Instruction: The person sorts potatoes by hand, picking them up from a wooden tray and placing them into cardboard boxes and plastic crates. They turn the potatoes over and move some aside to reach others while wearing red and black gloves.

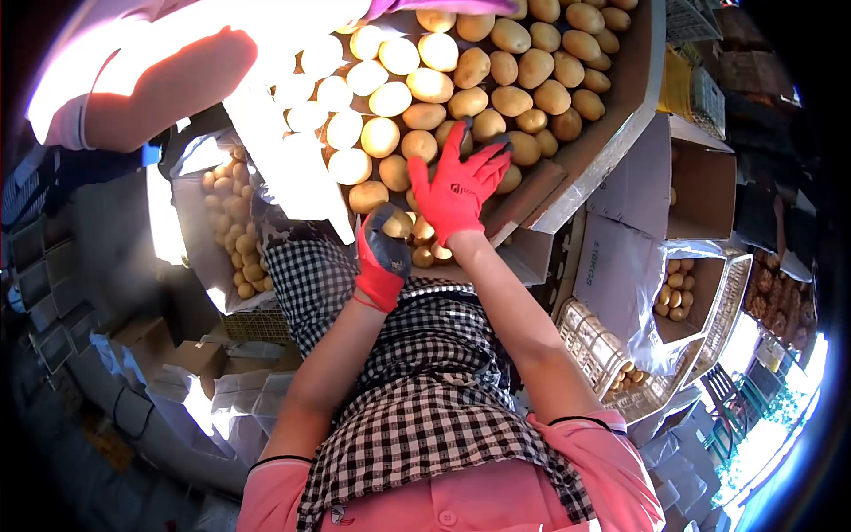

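Both my hands wear red gloves with dark grey palms and fingertips. At the narrow lower end of a sloping table, my left hand point(383, 257) curls around a potato point(398, 224); part of its fingers is hidden. My right hand point(459, 184) lies spread over the potatoes, its fingers apart and touching several of them. Many round, pale brown potatoes point(429, 86) cover the sorting table point(612, 146). Below the gap between my hands, more potatoes point(423, 256) sit close to my checked apron point(417, 381).
A carton of potatoes point(236, 222) stands at the left. To the right are an open carton point(687, 293) with potatoes inside and a pale plastic crate point(589, 346). Another person's arm point(182, 84) reaches in from the upper left. Strong sunlight washes out the table's left side.
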A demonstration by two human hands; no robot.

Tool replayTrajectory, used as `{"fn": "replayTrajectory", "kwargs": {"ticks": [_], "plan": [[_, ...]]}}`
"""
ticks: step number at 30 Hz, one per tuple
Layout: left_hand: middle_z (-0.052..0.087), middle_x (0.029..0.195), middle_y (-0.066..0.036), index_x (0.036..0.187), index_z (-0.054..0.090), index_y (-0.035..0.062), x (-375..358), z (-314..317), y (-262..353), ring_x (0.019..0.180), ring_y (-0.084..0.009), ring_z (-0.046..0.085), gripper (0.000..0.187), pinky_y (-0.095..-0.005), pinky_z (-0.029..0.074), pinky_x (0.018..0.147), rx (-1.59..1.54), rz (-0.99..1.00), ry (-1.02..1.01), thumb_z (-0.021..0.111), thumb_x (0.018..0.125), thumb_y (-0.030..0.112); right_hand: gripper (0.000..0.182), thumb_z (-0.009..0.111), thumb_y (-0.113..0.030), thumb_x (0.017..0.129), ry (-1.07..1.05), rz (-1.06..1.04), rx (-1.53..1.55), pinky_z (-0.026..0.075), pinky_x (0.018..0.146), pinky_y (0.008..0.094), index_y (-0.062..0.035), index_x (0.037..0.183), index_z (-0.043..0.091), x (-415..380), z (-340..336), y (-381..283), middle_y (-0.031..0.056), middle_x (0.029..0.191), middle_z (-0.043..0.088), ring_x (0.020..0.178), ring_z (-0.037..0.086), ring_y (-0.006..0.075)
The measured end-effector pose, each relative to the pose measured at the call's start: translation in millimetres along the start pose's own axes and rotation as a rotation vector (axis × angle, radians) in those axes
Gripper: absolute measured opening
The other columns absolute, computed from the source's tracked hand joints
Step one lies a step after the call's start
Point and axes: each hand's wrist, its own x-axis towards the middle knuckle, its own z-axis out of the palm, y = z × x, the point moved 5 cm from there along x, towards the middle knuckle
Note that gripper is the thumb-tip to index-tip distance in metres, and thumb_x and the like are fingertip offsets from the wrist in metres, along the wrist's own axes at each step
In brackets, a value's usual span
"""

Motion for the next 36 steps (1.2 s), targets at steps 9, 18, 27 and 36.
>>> {"fn": "replayTrajectory", "kwargs": {"ticks": [9,18,27,36], "plan": [[0.061,0.112,-0.001,0.118,0.056,0.0118,-7.0,2.7,0.1,0.104,-0.0159,0.058,0.023,-0.0309,0.049,0.091,-0.097,0.064,0.144,0.054,0.097,0.021,0.081,0.056,-0.049,0.091,0.126,-0.119,0.095,0.011,0.114,0.0629,-0.0048,0.152,0.025,-2.3,2.8,-6.7,0.0390,0.151,0.018,0.139,0.015,0.0573],[0.058,0.124,-0.007,0.130,0.052,0.0085,-21.7,54.9,32.3,0.111,-0.0190,0.056,0.061,-0.0374,0.045,0.098,-0.075,0.093,0.192,0.056,0.092,0.057,0.067,0.056,-0.040,0.089,0.119,-0.187,-0.165,0.022,0.110,0.0631,-0.0149,0.148,0.038,-17.7,0.9,-10.7,0.0304,0.150,0.029,0.133,0.029,0.0535],[0.045,0.143,-0.010,0.145,0.036,0.0144,-16.5,51.7,18.9,0.132,-0.0291,0.045,0.069,-0.0484,0.039,0.110,-0.390,-0.120,-0.146,0.046,0.094,0.061,0.047,0.068,-0.018,0.078,-0.046,-0.705,-0.009,0.049,0.079,0.0425,-0.0270,0.123,0.060,-40.2,-15.7,-37.9,0.0104,0.122,0.054,0.102,0.055,0.0321],[0.038,0.143,-0.014,0.147,0.030,0.0158,-23.3,56.4,1.6,0.125,-0.0435,0.046,0.083,-0.0614,0.041,0.104,-0.419,-0.239,0.146,0.054,0.086,0.068,0.059,0.070,-0.039,0.082,0.527,-0.084,-0.466,0.036,0.103,0.0575,-0.0098,0.131,0.054,29.6,-172.0,85.9,0.0245,0.132,0.047,0.124,0.041,0.0496]]}}
